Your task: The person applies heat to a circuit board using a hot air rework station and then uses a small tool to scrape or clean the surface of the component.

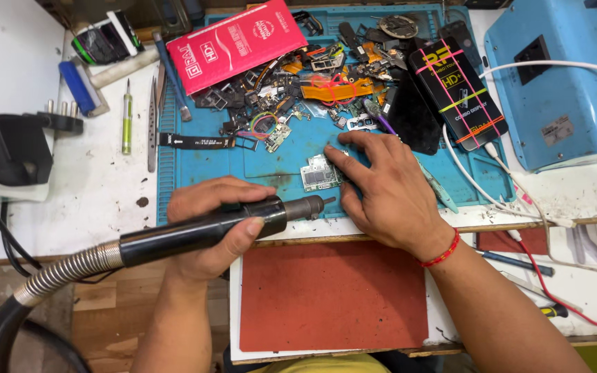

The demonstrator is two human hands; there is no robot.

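From the head camera, the left hand [209,224] was clenched around a black cylindrical hot-air tool with a ribbed metal hose [202,231], its metal nozzle pointing toward three o'clock, just short of a small green-and-silver circuit board [320,173]. That board lay on the blue silicone work mat [298,148] near the mat's six o'clock edge. The right hand [381,190] lay flat, its fingers [343,162] loose and spread, grasping nothing, the fingertips pressing the board's right edge.

At twelve o'clock of the board sat a heap of loose phone parts and orange flex cables [312,86], with a red flat box [236,43] at eleven and a black box with pink stripes [457,86] at one. A red rectangular pad [333,297] lay on the desk [105,193] at six o'clock.

To my eye, the nozzle sat close to those bare fingertips; heat could scorch them, and a flinch could shove the board into the scrap heap.
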